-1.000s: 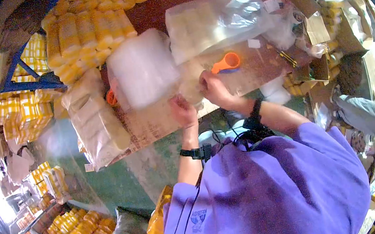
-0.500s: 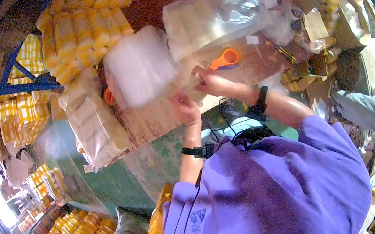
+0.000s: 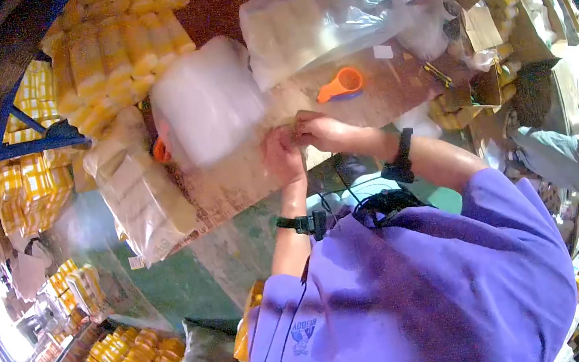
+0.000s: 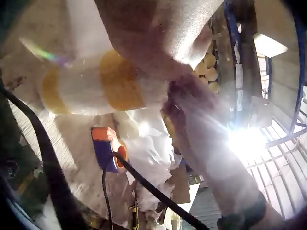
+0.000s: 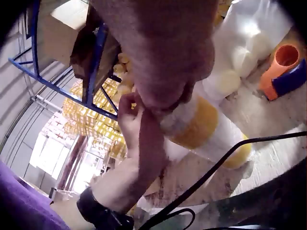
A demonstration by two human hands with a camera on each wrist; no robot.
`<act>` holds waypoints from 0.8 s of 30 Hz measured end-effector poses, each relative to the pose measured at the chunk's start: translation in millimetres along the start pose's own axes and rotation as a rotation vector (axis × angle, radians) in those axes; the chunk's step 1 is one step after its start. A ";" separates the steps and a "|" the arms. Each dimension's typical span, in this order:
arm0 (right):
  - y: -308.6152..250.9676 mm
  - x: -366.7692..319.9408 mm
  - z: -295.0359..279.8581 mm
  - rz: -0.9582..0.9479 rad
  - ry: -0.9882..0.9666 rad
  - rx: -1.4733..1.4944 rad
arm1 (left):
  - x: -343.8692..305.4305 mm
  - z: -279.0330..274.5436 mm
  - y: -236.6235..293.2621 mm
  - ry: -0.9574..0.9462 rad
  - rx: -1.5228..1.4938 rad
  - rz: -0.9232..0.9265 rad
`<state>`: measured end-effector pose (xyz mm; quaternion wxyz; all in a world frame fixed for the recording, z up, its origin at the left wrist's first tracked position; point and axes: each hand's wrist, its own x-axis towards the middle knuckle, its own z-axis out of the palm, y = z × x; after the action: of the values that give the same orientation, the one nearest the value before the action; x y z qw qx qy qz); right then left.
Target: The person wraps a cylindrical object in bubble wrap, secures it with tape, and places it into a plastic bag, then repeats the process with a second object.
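In the head view my left hand (image 3: 282,156) and right hand (image 3: 325,132) meet over the front of the work surface. Both wrist views show a white cylindrical pack (image 4: 81,88) with yellow bands, wrapped in clear film and lying on its side. The fingers of both hands gather at one end of this pack (image 5: 204,125), curled and pinching there. Palms and knuckles hide the pinched end itself. Beyond the hands lies an orange and blue tool (image 3: 344,84) with a round open end.
Left of the hands stands a bulky translucent white bundle (image 3: 207,103), with a filled clear bag (image 3: 142,185) beside it. Another clear bag (image 3: 314,25) lies farther back. Yellow-banded packs (image 3: 121,52) are piled at the back left. A yellow cutter (image 3: 438,74) lies right.
My right hand has moved left and a little nearer, so the two hands, apart before, now touch. The head view has shifted slightly.
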<state>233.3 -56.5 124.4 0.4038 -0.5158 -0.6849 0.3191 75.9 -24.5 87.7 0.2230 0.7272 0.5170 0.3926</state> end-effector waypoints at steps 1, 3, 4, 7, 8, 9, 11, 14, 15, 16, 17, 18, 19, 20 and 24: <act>-0.5 0.7 -0.8 -0.002 0.041 0.034 | 5.2 0.2 4.3 0.002 0.023 0.105; -3.8 -0.6 -1.7 0.212 0.107 0.006 | 8.5 4.7 4.2 -0.024 0.001 0.215; -4.9 -1.7 -1.9 0.320 0.141 -0.007 | 7.6 8.3 -0.2 -0.054 -0.043 0.221; 0.8 -2.2 -1.0 0.568 0.186 0.026 | 11.1 8.1 -3.5 -0.139 -0.115 0.247; 5.2 -3.7 1.1 0.555 0.143 0.037 | 11.7 5.4 -3.2 -0.173 -0.129 0.257; 8.9 -4.0 0.9 0.540 0.099 0.046 | 11.2 4.8 -6.2 -0.174 -0.121 0.286; 14.0 -6.5 -1.0 0.555 0.037 0.190 | 12.1 2.4 -11.5 -0.174 -0.107 0.349; -3.6 -4.1 -12.5 0.640 0.006 0.548 | 14.7 -10.3 -2.1 -0.145 0.003 0.339; 1.9 -5.3 -12.6 0.628 0.006 0.646 | 14.3 -10.1 -3.5 -0.164 0.081 0.352; 9.5 -8.5 -10.2 0.619 0.007 0.748 | 11.0 -11.9 -6.3 -0.188 0.161 0.363; 14.1 -11.9 -6.4 0.607 0.007 0.852 | 7.8 -15.1 -9.2 -0.213 0.244 0.373; 10.5 -5.1 -7.4 0.734 0.031 0.973 | 7.0 -15.6 -13.6 -0.214 0.238 0.363; 11.8 0.0 -7.8 0.726 0.009 0.731 | 7.4 -12.3 -16.0 -0.209 0.226 0.355; 11.9 1.3 -5.5 0.716 -0.015 0.491 | 5.2 -8.8 -17.9 -0.207 0.213 0.343; 9.6 3.6 -13.3 0.698 -0.149 0.196 | 15.6 -23.4 9.3 -0.397 0.287 0.234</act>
<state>248.8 -50.2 123.3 0.2673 -0.6525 -0.4614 0.5384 65.0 -15.4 113.6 0.1675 0.8690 0.4259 0.1881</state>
